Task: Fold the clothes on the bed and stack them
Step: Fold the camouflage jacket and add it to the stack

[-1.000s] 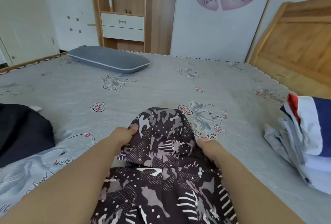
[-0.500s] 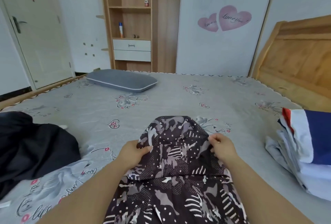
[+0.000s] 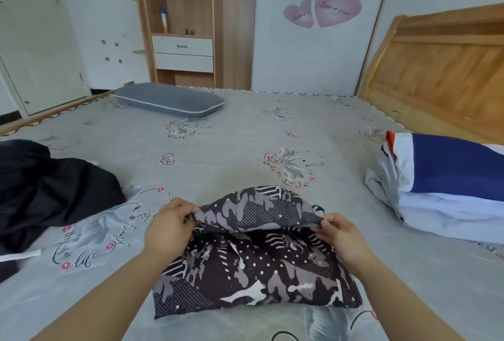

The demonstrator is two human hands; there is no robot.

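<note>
Two hands work one garment. Patterned garment (image 3: 256, 267) lies on the bed (image 3: 245, 133), near edge of frame, centred between the forearms. Fabric: dark brown-black ground, printed with grey camouflage-like patches, white dots, short white stripe blocks and a few plain white blotches. Lower part lies flat on the sheet in a rough rectangle, with creases running down the middle. Upper part is raised off the lower layer as an arched flap, its edge stretched between the two hands; a shadowed gap shows beneath it.

Left hand (image 3: 169, 229): fingers curled, pinching the flap's left corner between thumb and fingertips. Right hand (image 3: 341, 234): fingers curled, pinching the flap's right corner likewise. Both grips closed on cloth.

Black clothing (image 3: 46, 193) heaped at the left, apart from the patterned piece. White, blue and red folded pile (image 3: 441, 185) at the right, near the wooden headboard (image 3: 441, 68). Grey pillow (image 3: 169, 99) at the far side of the bed. Sheet is grey with floral, heart and script prints.
</note>
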